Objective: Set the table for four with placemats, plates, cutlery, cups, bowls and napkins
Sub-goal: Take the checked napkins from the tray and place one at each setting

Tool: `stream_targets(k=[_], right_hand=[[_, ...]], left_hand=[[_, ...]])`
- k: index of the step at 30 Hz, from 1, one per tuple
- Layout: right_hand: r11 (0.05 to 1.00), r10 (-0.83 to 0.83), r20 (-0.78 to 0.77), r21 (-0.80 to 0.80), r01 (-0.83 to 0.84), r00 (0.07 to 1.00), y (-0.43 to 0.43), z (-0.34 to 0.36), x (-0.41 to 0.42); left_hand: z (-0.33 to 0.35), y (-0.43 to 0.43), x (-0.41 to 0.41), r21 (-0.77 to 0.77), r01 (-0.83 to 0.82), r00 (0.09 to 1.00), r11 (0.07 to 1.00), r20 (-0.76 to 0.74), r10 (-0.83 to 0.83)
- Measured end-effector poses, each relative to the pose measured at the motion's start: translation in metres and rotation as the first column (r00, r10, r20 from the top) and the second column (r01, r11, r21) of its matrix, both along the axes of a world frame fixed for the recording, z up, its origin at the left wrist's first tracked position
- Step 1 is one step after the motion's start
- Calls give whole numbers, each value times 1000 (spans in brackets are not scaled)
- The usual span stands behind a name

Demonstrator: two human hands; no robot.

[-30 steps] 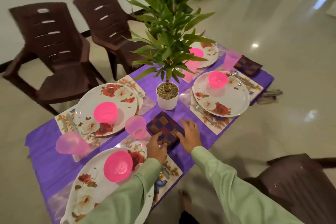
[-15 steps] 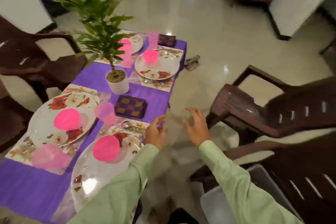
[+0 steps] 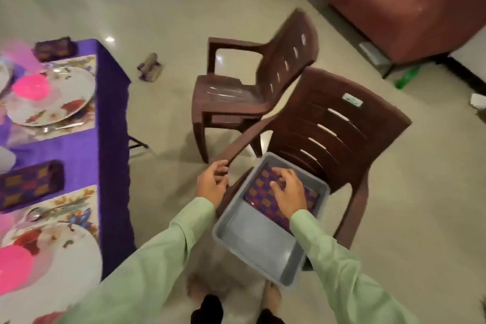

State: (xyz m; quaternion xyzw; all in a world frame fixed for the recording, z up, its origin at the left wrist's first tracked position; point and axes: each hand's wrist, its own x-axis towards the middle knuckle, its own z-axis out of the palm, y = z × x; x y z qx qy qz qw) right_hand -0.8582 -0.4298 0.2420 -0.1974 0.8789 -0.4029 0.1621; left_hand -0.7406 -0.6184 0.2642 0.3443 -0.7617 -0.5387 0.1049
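Right hand: the right hand [image 3: 288, 192] is being pressed, fingers [image 3: 278, 175] spread and slightly curled, onto the checked napkin [image 3: 265, 192]; whether the cloth is being gripped cannot be told.
Napkin: it is lying flat in the far end of the grey tray [image 3: 252, 239].
Tray: it is being carried by the seat of the near brown chair [image 3: 331, 123].
Left hand: the left hand [image 3: 211, 184] is being curled loosely at the chair's armrest, fingers partly closed, nothing being held.
Table: the purple-clothed table [image 3: 110, 118] is bearing floral plates [image 3: 60, 97], pink bowls [image 3: 30, 86] and a folded napkin [image 3: 30, 184].
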Motion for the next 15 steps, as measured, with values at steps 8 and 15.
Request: stream_targets(k=[8, 15], right_hand=[[938, -154, 228, 340, 69, 961, 100, -113, -65], [804, -55, 170, 592, -57, 984, 107, -242, -134]], left_hand=[[-86, 79, -87, 75, 204, 963, 976, 164, -214], [-201, 81, -136, 86, 264, 942, 961, 190, -276]])
